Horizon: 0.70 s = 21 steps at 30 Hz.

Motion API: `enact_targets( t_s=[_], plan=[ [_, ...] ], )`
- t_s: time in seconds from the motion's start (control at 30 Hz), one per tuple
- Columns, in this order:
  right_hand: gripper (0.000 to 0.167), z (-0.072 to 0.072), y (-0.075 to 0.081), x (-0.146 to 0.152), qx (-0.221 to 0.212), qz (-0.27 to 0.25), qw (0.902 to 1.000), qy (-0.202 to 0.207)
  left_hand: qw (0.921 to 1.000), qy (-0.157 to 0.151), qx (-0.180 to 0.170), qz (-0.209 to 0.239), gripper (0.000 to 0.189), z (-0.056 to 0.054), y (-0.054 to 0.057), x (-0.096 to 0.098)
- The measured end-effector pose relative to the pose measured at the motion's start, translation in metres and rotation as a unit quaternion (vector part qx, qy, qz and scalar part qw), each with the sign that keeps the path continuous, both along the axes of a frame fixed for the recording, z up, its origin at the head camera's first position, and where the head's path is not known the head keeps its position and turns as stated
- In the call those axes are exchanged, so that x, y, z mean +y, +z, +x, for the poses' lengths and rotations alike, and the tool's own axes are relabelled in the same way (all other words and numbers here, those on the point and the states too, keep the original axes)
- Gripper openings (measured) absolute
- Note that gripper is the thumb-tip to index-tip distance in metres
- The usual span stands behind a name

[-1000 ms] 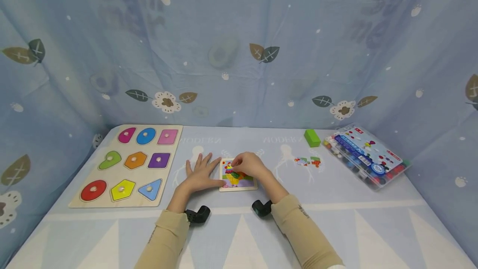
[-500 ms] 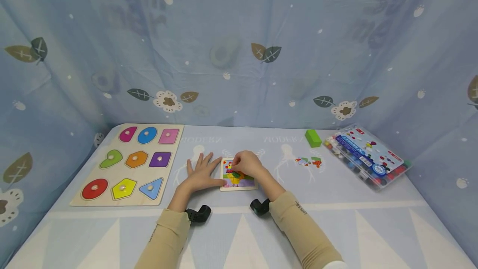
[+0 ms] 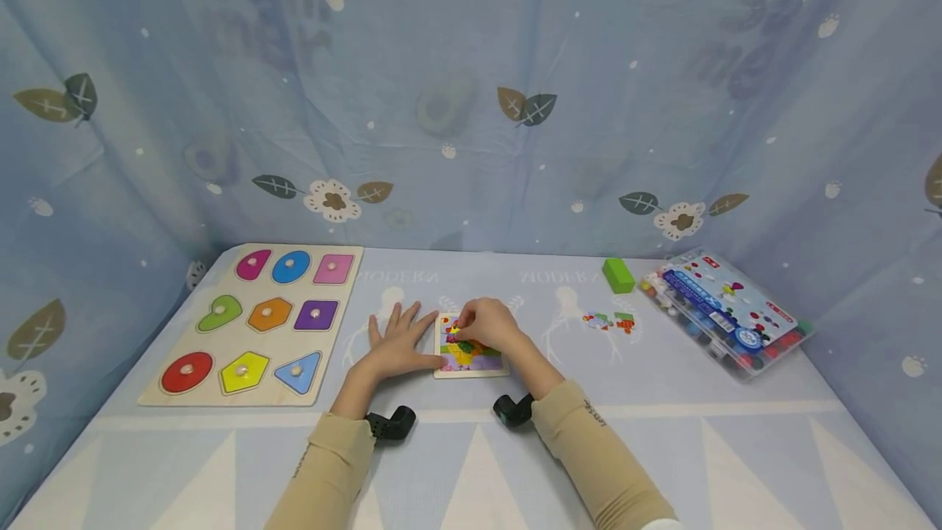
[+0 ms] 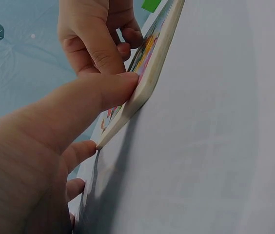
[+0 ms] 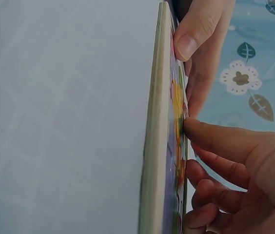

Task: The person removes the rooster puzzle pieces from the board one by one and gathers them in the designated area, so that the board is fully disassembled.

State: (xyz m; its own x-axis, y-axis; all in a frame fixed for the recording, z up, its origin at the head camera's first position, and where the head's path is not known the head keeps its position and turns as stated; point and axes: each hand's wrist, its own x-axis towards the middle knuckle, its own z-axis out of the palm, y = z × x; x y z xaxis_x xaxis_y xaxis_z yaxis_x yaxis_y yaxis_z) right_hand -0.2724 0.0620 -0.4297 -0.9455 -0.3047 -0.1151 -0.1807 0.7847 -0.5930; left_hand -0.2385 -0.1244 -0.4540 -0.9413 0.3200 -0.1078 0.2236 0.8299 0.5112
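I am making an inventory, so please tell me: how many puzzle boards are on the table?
2: the picture puzzle, which the left hand and right hand touch, and the shape board to its left. None looks hidden.

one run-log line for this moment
left hand: fingers spread, thumb on puzzle | right hand: fingertips at puzzle, any grip unclear | loose pieces: right of puzzle

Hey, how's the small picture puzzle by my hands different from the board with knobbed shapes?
The picture puzzle is much smaller than the shape board. The puzzle shows one colourful picture; the board has separate, single-coloured knobbed shapes. The left hand touches the puzzle, while no hand touches the board. Both have pale, wood-coloured borders.
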Motion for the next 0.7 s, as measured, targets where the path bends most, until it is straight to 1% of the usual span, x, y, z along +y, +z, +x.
enact_targets(
  t_s=[0.13,0.27,0.4,0.5,0.6,0.7],
  plan=[
    [0.014,-0.001,-0.001,0.002,0.016,-0.016,0.9997,-0.005,1.0000,0.000,0.004,-0.002,0.085,0.000,-0.001,-0.001],
    [0.013,-0.002,-0.002,0.007,0.023,-0.056,0.9981,-0.012,1.0000,-0.001,0.004,-0.002,0.085,0.000,-0.001,0.000],
    [0.014,-0.002,-0.002,0.012,0.004,-0.116,0.9925,-0.036,1.0000,0.002,0.003,-0.002,0.086,-0.001,-0.002,0.001],
    [0.022,-0.002,-0.002,0.016,-0.017,-0.152,0.9864,-0.060,1.0000,0.004,0.003,-0.002,0.086,-0.002,-0.002,0.001],
    [0.031,-0.002,-0.003,0.021,-0.032,-0.168,0.9824,-0.076,1.0000,0.003,0.000,-0.002,0.085,-0.002,-0.001,0.001],
    [0.032,-0.002,-0.003,0.027,-0.037,-0.169,0.9811,-0.086,1.0000,0.003,-0.003,-0.007,0.086,-0.002,-0.001,0.001]
  ],
)
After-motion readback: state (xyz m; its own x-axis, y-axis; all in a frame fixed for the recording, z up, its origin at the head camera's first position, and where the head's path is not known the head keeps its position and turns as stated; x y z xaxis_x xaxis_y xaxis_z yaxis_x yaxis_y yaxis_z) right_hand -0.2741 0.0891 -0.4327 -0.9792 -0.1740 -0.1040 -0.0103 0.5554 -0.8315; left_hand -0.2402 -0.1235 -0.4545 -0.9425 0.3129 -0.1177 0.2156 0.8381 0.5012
